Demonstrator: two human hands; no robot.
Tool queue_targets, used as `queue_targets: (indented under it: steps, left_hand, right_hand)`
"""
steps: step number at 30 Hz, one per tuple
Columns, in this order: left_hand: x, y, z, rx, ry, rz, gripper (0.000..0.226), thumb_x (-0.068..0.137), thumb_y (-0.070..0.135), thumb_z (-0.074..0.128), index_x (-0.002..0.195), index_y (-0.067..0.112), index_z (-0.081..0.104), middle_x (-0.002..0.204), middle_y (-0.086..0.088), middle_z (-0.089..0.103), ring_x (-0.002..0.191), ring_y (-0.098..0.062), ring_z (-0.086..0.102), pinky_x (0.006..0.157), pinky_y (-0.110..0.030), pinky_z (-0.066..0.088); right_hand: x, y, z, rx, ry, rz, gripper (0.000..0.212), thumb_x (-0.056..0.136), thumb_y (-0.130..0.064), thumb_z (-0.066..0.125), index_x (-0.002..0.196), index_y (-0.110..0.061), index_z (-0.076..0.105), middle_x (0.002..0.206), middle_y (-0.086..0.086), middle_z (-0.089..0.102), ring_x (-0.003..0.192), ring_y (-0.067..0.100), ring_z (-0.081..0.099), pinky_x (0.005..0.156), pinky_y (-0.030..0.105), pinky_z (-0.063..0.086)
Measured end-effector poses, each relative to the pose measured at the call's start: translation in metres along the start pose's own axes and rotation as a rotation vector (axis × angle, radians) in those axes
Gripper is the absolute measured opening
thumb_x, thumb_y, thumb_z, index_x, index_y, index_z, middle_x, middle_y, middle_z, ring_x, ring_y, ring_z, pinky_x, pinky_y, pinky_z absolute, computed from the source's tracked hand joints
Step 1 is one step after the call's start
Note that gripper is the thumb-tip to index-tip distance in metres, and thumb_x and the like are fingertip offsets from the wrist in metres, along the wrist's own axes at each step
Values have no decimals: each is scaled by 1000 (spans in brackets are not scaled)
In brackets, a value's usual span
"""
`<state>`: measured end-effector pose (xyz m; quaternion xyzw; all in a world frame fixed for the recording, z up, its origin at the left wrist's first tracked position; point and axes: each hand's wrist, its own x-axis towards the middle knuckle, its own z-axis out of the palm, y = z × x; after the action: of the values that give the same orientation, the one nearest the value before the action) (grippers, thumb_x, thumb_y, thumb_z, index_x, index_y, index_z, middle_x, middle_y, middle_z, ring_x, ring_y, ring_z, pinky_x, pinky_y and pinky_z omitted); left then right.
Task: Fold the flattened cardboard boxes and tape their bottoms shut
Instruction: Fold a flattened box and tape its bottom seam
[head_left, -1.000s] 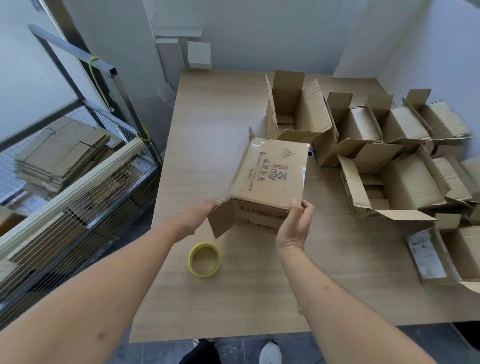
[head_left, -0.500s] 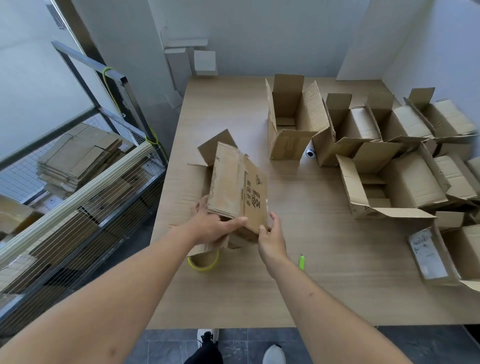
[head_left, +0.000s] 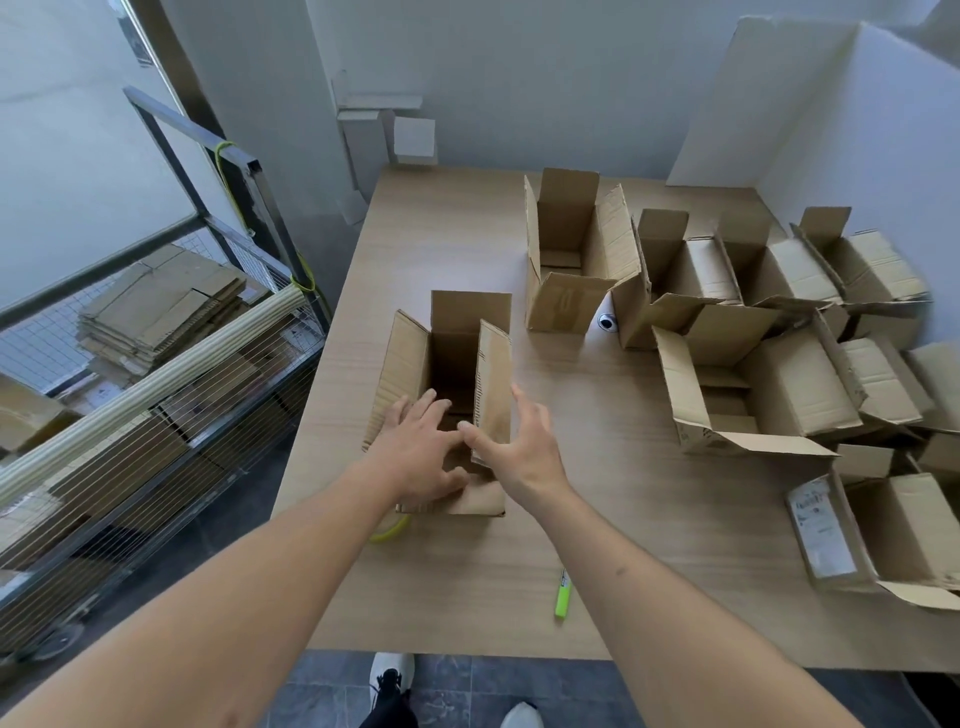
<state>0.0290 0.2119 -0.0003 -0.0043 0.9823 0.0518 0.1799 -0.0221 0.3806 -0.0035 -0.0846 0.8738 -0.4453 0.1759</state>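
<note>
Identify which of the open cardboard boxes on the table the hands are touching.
The upright box nearest the table's front-left edge, standing alone. Left hand and right hand are at its near flaps; the other boxes cluster untouched to the right.

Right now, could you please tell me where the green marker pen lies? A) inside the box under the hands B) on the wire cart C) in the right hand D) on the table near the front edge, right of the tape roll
D: the green marker pen lies flat on the table, apart from both hands and right of the tape roll.
</note>
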Motion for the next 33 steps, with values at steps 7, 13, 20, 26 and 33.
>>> queue_targets:
  steps: [7, 13, 20, 26, 33]
  left_hand:
    - [-3, -18, 4, 96, 27, -163, 100, 95, 75, 42, 167, 17, 6, 172, -20, -13, 159, -35, -18, 129, -50, -8]
    - [-1, -35, 22, -136, -16, -154, 124, 84, 90, 39, 166, 9, -7, 170, -16, -24, 158, -34, -21, 130, -48, -5]
    - [1, -52, 26, -291, -52, -32, 153, 63, 88, 68, 163, 11, -17, 166, -6, -35, 155, -26, -29, 128, -40, -10]
    - [4, -45, 37, -185, 18, -47, 147, 73, 83, 67, 160, 6, -23, 166, -14, -34, 156, -31, -27, 127, -40, -10]
    - [4, -49, 44, -196, 31, -24, 143, 75, 84, 63, 160, 8, -23, 165, -12, -36, 155, -29, -29, 129, -41, -9]
  right_hand:
    - [3, -5, 16, -109, 15, 2, 88, 86, -41, 67, 160, -28, 23, 146, 0, 36, 131, 22, 47, 104, 37, 46]
    - [1, 20, 4, 82, 222, -94, 67, 100, -15, 47, 159, -36, 26, 131, -7, 58, 104, 16, 59, 95, 28, 46]
    - [-1, 34, 7, -602, 293, -21, 40, 104, -38, 52, 142, -28, 57, 159, 6, 35, 140, 27, 39, 103, 42, 47]
    - [5, 19, 28, -503, 97, 82, 71, 100, -31, 61, 157, -8, 25, 169, 12, 17, 157, 29, 12, 123, 34, 21]
    - [9, 12, 34, -318, 146, 201, 71, 100, -12, 57, 162, -25, 24, 158, 5, 43, 140, 29, 47, 113, 34, 39]
